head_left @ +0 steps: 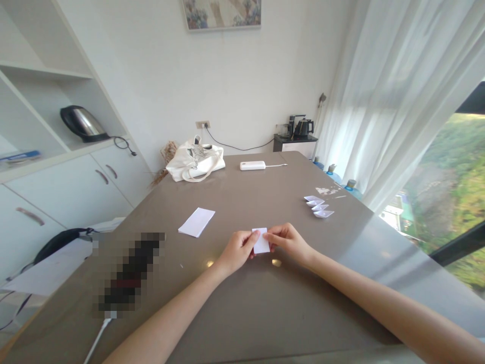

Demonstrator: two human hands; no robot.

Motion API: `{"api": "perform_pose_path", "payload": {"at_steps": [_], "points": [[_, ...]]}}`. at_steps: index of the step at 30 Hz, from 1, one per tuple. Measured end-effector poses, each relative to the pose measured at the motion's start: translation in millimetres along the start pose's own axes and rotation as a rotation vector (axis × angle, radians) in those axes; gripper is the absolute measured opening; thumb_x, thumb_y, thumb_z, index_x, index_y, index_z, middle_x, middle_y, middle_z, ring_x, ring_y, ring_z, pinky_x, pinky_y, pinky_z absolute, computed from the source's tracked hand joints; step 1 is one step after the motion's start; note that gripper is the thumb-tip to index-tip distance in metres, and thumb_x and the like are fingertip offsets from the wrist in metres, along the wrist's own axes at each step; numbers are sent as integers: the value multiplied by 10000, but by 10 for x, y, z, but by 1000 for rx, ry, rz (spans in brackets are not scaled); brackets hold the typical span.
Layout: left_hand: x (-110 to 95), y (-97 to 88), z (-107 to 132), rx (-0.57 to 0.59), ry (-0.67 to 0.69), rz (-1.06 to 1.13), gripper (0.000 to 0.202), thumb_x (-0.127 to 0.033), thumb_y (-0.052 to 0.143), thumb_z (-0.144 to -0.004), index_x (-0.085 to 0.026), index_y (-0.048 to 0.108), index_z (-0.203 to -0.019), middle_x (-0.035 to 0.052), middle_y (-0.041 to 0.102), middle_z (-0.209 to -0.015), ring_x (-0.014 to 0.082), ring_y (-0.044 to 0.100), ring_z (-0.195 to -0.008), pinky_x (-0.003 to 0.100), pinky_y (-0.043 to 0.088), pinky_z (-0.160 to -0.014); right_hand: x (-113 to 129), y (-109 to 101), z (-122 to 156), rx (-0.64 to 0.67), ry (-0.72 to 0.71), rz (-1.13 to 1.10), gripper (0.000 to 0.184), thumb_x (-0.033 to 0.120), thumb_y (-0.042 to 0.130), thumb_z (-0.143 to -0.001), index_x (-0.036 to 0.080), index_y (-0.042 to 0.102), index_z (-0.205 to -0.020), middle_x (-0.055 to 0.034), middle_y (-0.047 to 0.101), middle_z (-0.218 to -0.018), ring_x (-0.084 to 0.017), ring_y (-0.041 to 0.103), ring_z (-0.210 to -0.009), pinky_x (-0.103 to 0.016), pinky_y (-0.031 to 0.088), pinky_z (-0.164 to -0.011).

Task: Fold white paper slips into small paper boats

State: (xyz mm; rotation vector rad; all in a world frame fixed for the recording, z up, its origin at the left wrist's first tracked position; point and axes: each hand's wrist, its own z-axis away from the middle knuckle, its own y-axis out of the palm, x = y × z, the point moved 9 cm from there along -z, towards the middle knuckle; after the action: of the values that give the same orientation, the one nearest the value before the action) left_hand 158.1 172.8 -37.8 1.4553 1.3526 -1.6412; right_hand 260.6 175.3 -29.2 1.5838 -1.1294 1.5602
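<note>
Between my two hands is a small folded piece of white paper [261,242], held just over the table. My left hand [239,249] pinches its left edge, thumb on top. On the opposite side my right hand [288,241] grips the upper right edge between thumb and fingers. The fingers under the paper are mostly hidden. A stack of white paper sheets [197,222] lies on the table to the left. Over to the right, several folded paper boats [319,207] sit in a close row.
The grey-brown table [242,313] carries a white bag [197,160] and a white power bank [252,165] at its far end. A blurred-out dark object [131,273] with a white cable lies at left. Paper scraps [328,190] rest near the right edge.
</note>
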Motion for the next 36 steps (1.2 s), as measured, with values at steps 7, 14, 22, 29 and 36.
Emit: {"api": "perform_pose_path", "payload": {"at_steps": [7,14,22,29,36], "points": [[-65,-25,8,-30,30,-70,518,-532,377,-861,-149,507,-537,-6,476,-464,114,460,-444,230,333,-465,15,22,5,14,-19,25,412,477,590,-776,131,604,-552,-2,555,-513,-99,473,-489,-219,361,-509],[-83,-100,7,-100,50,-134,530,-519,321,-886,-173,397,-491,-26,405,-431,103,401,-435,239,291,-477,36,46,15,34,-19,22,410,459,596,-782,128,597,-540,-3,557,-512,-95,479,-495,-218,371,-523],[-201,-255,39,-273,147,-276,481,-479,318,-895,-182,339,-517,-30,348,-474,97,318,-467,256,219,-482,-98,167,44,132,131,-88,425,517,595,-763,103,650,-683,-59,665,-627,-88,522,-468,-201,411,-464],[-109,-215,10,-185,76,-111,543,-538,281,-894,-176,405,-509,-30,401,-438,101,404,-442,234,298,-487,-68,102,28,96,52,2,398,490,595,-778,109,654,-682,-46,658,-621,-74,484,-467,-183,365,-439],[-32,-87,-14,-64,44,-24,449,-539,417,-851,-158,489,-625,-42,441,-471,89,410,-433,212,318,-471,-86,41,-9,23,49,-49,422,519,602,-762,107,654,-684,-44,646,-616,-83,497,-478,-201,400,-479]]}}
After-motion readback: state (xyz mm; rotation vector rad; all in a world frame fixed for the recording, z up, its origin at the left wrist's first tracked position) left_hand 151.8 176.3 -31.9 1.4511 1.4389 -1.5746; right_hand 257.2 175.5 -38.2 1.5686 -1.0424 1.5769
